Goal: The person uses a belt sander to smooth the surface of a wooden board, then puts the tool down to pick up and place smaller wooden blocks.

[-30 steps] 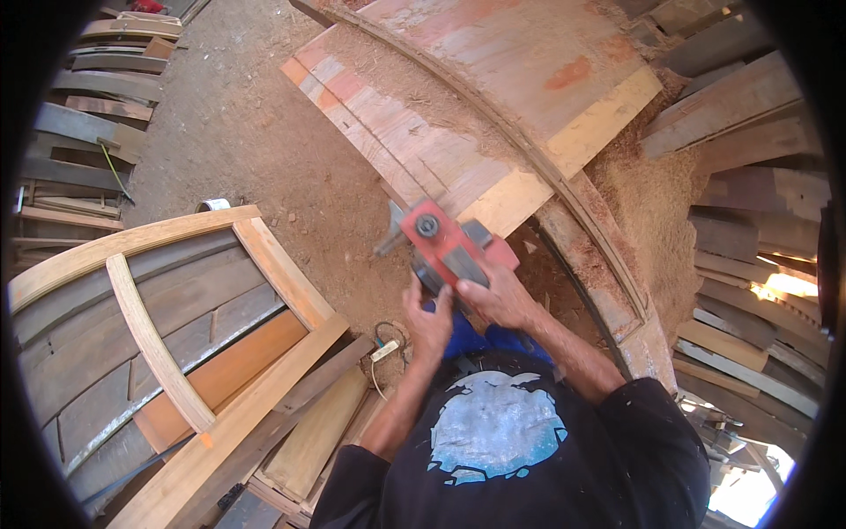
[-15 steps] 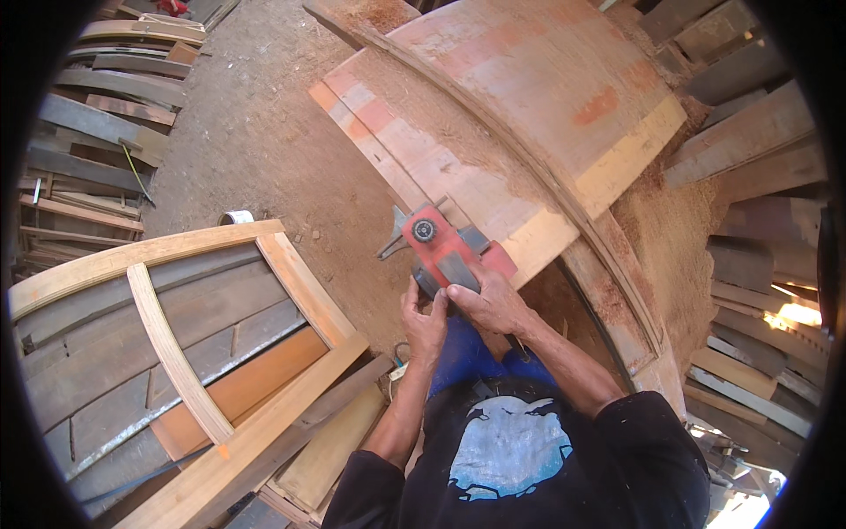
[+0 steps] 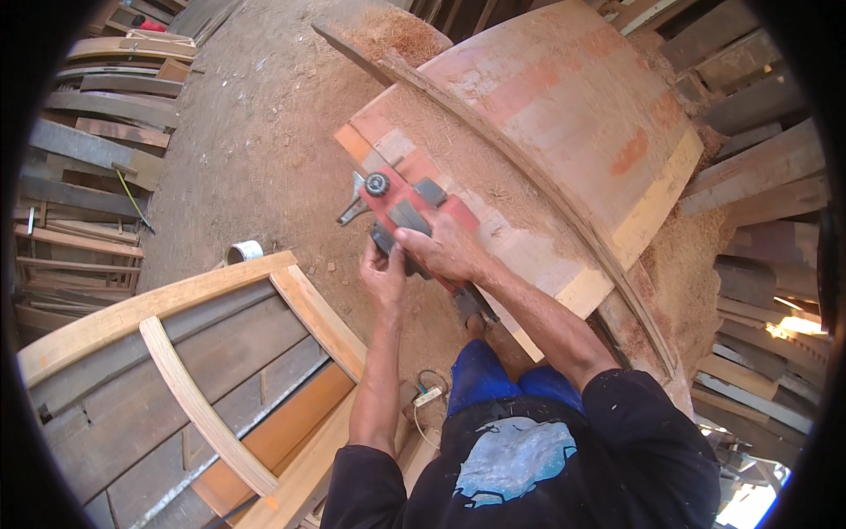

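Note:
Both hands hold a red electric hand planer [image 3: 407, 196] with a black knob and a metal side fence. It is at the left edge of a pinkish wooden panel [image 3: 432, 163]. My right hand [image 3: 448, 249] wraps the planer's rear handle from the right, its arm reaching over the panel's near corner. My left hand [image 3: 382, 275] has its fingers curled against the dark left side of the planer; the exact grip is partly hidden. The planer's underside and cutting edge do not show.
A long curved wooden strip [image 3: 529, 167] crosses the panel, with shavings [image 3: 388, 33] heaped beyond. A wooden frame [image 3: 159, 300] stands at the lower left beside a white can [image 3: 244, 252]. A cord with a white connector [image 3: 427, 397] lies near my legs. Stacked timber [image 3: 123, 106] lines both sides.
Both hands have carried the planer forward and left along the panel's edge. My arms reach farther out, and the view has shifted a little.

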### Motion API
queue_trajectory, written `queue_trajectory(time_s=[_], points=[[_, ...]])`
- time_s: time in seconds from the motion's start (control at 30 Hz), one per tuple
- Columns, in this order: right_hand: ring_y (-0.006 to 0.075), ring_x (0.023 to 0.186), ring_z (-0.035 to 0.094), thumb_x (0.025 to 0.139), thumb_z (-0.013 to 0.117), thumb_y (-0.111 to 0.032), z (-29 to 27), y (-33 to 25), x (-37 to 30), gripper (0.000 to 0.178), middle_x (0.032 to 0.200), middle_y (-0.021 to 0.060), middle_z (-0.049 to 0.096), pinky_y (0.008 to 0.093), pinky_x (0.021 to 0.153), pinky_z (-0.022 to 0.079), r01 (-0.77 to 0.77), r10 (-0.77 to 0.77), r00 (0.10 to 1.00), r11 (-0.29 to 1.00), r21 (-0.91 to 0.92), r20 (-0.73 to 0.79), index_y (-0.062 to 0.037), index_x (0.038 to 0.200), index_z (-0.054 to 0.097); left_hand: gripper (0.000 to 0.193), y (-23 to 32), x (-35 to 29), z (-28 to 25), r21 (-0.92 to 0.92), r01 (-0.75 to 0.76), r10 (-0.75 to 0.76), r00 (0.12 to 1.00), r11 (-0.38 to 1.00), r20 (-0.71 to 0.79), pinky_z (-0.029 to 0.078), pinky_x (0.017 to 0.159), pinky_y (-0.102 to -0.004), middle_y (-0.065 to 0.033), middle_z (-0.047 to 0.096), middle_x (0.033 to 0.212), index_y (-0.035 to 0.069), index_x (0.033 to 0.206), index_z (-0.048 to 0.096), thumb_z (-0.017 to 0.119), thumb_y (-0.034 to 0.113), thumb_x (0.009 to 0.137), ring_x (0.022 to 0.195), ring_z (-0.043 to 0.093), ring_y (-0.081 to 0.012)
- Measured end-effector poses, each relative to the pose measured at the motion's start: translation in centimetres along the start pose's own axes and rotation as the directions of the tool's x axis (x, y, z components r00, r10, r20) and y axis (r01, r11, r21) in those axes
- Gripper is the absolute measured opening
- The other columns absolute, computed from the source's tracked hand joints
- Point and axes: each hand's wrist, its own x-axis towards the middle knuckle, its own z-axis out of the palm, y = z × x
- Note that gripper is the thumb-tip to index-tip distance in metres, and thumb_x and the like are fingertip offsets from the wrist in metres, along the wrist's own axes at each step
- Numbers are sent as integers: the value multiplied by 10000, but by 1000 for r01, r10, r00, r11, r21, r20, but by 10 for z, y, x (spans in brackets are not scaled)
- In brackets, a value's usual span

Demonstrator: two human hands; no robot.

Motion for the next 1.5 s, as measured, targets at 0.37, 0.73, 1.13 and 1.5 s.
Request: queue_trajectory(time_s=[0.37, 0.73, 1.13, 1.5], points=[[343, 793, 707, 923, 666, -497, 37, -34, 82, 607, 806, 226, 686, 428, 752, 566, 256, -256, 966, 966, 22, -21, 95, 1048, 622, 552, 44, 91, -60, 128, -200, 228, 939, 971, -259, 470, 928, -278, -100, 601, 1238, -96, 1429, 481, 655, 228, 1017, 1090, 576, -144], [417, 952, 670, 894, 694, -472, 91, 39, -106, 590, 1004, 316, 658, 508, 815, 505, 6, -1, 965, 1000, -21, 262, 94, 1036, 608, 640, 46, 35, -39, 414, -252, 397, 863, 874, -313, 417, 1023, -400, -155, 488, 1305, -89, 1454, 380, 624, 317, 1023, 1170, 504, -249], [421, 979, 663, 897, 690, -462, 31, 182, -319, 565, 1012, 289, 664, 497, 836, 506, -151, 157, 986, 984, -91, 63, 66, 1075, 599, 381, -125, -100, 114, -113, 262, -259, 965, 958, 38, 489, 992, -409, -190, 621, 1283, -59, 1305, 560, 616, 202, 1034, 1170, 586, -258], [342, 1284, 593, 897, 699, -415, -51, 308, -435, 739, 1298, 277, 636, 420, 1064, 456, -417, 419, 881, 907, 57, -220, 46, 1438, 494, 579, -148, -141, 161, 638, 186, 35, 948, 747, -317, 454, 999, -531, -392, 591, 1258, -136, 1275, 530, 355, 387, 1098, 1178, 583, -521]])
